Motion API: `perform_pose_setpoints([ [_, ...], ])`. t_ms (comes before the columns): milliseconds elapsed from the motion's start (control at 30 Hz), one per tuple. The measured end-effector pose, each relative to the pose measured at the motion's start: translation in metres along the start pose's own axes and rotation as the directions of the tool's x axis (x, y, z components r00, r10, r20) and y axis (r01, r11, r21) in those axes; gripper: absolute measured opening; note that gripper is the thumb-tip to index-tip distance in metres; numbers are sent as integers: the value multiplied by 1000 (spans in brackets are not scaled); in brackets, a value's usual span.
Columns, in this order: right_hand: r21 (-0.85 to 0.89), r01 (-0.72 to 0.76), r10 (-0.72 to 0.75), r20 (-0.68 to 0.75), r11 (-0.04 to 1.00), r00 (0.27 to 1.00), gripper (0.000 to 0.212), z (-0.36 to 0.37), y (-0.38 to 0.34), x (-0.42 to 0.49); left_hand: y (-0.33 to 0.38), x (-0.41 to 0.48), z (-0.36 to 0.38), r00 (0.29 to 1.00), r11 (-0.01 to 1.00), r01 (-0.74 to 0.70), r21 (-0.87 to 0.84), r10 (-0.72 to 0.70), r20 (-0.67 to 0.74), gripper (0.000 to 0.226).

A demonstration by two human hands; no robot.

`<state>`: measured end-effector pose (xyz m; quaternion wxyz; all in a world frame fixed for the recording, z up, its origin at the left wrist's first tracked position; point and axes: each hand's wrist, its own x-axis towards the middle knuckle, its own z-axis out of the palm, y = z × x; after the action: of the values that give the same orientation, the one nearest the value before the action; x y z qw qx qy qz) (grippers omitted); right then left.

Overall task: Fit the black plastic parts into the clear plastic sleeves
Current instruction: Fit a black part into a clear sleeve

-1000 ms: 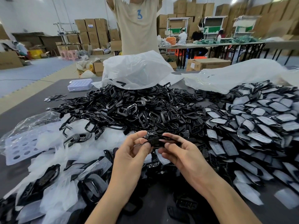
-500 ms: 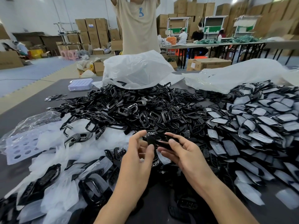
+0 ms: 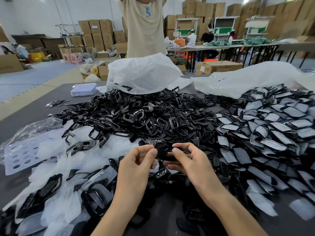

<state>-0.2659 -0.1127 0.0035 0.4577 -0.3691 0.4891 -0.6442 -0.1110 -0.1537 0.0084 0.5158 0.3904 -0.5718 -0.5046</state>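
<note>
A black plastic part (image 3: 164, 153) is held between both hands, just above the table's near middle. My left hand (image 3: 138, 162) pinches its left end with thumb and fingertips. My right hand (image 3: 189, 160) curls round its right end. Whether a clear sleeve is on the held part I cannot tell. A big heap of loose black parts (image 3: 136, 116) lies behind the hands. Sleeved parts (image 3: 272, 133) are spread in overlapping rows on the right. Clear sleeves (image 3: 56, 167), some with parts in them, lie piled at the left.
The dark table (image 3: 30, 113) carries a white perforated tray (image 3: 83, 89) at the back left and two large translucent bags (image 3: 143, 74). A person in a beige shirt (image 3: 144, 26) stands at the far edge. Cardboard boxes and work tables fill the room behind.
Both hands stayed together over the same spot and shifted their grip on the black part; the left thumb and fingers closed further onto its end.
</note>
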Motion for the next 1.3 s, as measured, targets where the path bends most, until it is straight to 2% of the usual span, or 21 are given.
perform_pose_setpoints([
  [167,17,10,-10,7,1000,1000,12,0,-3,-2,-1,2,-1,999,998,36,-44,-35,14,9],
  [333,7,56,-56,24,998,998,13,2,-5,-4,-1,3,-3,998,997,62,-36,-61,36,19],
  [433,-17,61,-60,48,998,997,15,5,-4,-5,1,1,-2,998,1000,24,-20,-23,51,14],
  [600,92,4,-17,132,996,991,31,8,-6,-9,2,-2,2,999,999,-42,14,41,28,13],
  [800,73,7,-21,189,997,982,30,6,-7,-8,-2,1,-3,987,998,-7,61,-3,161,16],
  [900,60,0,-11,184,998,983,30,7,-7,-8,-3,1,-4,989,988,-66,142,46,138,22],
  [1000,-1,21,-21,152,1000,988,22,8,-4,-7,-7,-2,-2,980,909,-196,367,188,58,22],
  [1067,-95,54,-42,119,994,992,15,8,0,-6,-7,-3,-1,973,879,-224,420,222,56,22],
  [1133,-202,97,-81,83,975,993,20,7,2,-4,-7,-3,-3,961,836,-271,476,266,80,20],
  [1200,-269,127,-130,6,955,991,21,4,3,-2,-8,-2,-7,942,748,-323,579,312,122,17],
  [1300,-273,144,-188,-144,951,972,18,-6,1,3,-10,4,-17,928,570,-354,742,315,201,23],
])
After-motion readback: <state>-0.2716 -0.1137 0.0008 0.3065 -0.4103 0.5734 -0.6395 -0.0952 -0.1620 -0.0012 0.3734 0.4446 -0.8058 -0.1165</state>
